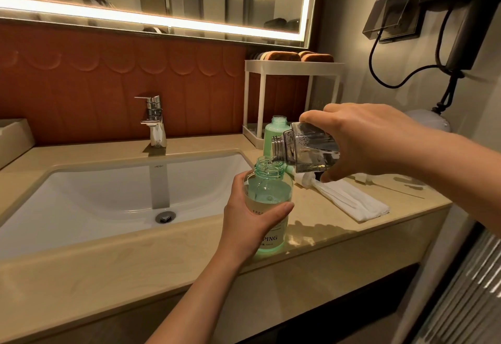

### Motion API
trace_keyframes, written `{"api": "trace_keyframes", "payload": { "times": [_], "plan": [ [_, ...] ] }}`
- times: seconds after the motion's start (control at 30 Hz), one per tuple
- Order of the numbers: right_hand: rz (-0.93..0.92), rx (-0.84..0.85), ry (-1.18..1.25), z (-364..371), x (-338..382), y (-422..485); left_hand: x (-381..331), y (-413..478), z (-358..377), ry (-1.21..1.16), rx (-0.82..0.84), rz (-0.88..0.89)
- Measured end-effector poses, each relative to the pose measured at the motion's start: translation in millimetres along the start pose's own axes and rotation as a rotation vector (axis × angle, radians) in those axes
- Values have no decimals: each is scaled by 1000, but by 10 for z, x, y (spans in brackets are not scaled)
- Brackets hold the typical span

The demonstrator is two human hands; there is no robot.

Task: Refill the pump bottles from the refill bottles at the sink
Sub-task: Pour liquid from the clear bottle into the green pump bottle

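Counter [168, 246]: refill bottle [309, 148] horizontal, mouth left, over upright pump bottle [267, 194].

three bottles [268, 202] [311, 151] [273, 133], two hands [250, 224] [368, 140], one faucet [156, 122]

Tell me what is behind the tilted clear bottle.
An uncapped green bottle stands behind, a white rack beyond it. The clear bottle and the held pump bottle hide its base.

head view, down onto sink [108, 181]
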State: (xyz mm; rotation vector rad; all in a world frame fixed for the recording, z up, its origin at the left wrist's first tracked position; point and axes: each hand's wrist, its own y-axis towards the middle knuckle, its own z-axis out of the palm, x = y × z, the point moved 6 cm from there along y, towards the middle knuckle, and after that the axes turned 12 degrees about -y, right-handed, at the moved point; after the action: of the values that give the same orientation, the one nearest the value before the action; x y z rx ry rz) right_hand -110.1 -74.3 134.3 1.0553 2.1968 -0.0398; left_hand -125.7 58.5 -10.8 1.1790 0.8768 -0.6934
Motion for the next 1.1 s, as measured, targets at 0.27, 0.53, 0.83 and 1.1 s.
{"api": "trace_keyframes", "payload": {
  "times": [0.27,0.53,0.83,1.1],
  "plan": [
    [0,-4,-5,-6,2,9,37,13,-12,7,-7,9],
    [-2,-1,-23,-11,3,23,46,12,-17,11,-8,4],
    [-7,6,-42,-26,5,29,15,2,-2,3,-1,-1],
    [-9,16,-77,-40,11,40,-8,-3,5,-3,-2,-3]
  ]
}}
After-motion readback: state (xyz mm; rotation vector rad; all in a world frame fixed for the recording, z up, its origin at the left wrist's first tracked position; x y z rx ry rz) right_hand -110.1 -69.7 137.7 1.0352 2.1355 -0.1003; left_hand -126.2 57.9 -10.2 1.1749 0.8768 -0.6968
